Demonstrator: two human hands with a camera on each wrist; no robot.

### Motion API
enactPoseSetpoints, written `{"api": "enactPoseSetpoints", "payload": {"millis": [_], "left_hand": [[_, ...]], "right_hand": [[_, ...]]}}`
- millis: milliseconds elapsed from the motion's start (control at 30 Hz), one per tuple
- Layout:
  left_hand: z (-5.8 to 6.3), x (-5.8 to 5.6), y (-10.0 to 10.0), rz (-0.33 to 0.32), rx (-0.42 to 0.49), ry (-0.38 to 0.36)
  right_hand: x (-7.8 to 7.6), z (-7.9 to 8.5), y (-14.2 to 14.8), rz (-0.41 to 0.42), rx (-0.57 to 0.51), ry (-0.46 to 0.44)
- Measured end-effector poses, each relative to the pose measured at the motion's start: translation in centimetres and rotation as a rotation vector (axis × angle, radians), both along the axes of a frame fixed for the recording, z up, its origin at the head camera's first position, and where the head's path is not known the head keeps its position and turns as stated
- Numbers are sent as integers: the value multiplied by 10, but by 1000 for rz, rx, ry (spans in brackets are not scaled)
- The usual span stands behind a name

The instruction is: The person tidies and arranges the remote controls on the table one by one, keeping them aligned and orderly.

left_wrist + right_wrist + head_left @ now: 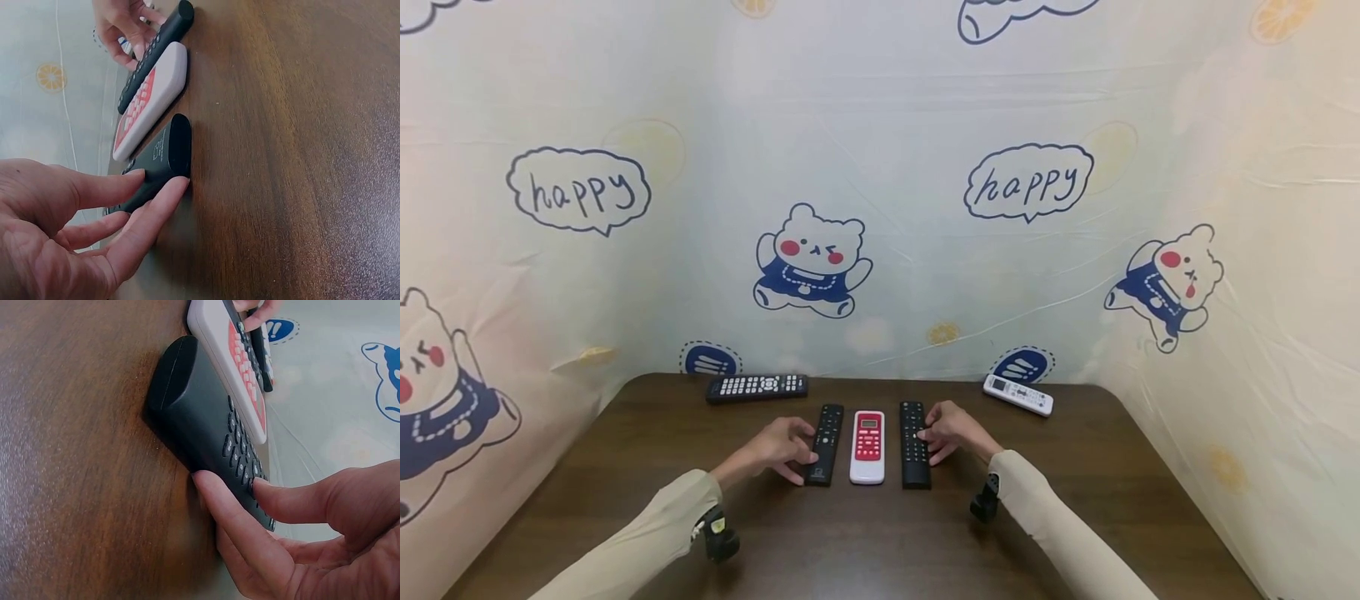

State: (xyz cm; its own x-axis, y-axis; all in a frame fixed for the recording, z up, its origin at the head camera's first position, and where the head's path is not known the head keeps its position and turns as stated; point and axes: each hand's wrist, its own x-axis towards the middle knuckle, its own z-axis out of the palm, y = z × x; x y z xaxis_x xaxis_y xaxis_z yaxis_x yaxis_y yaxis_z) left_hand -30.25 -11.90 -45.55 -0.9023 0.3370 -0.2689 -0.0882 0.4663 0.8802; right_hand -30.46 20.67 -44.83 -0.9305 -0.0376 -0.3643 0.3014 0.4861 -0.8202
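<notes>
Three remote controls lie side by side on the brown table (865, 542), their long sides pointing away from me. My left hand (781, 450) pinches the left black remote control (825, 446), thumb on its top face and fingers along its outer side, as the left wrist view shows. On the other side, my right hand (953, 432) holds the right black remote control (915, 450) in the same way. Its thumb (294, 503) presses on the button face and the fingers lie against the outer edge. Between them sits a white remote control with a red face (868, 447), untouched.
Toward the back left edge lies a wide black remote control (757, 387) with pale buttons, turned sideways. A white remote control (1018, 395) lies slantwise at the back right. Behind the table hangs a printed cloth (910, 250) with bears and "happy" bubbles.
</notes>
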Motion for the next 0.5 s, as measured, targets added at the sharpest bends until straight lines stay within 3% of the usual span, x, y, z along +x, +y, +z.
{"api": "enactPoseSetpoints", "payload": {"millis": [267, 500], "left_hand": [[-1, 2, 0, -9, 12, -6], [1, -6, -6, -14, 21, 9]], "right_hand": [[0, -2, 1, -1, 10, -1], [-3, -1, 2, 2, -4, -1]]}}
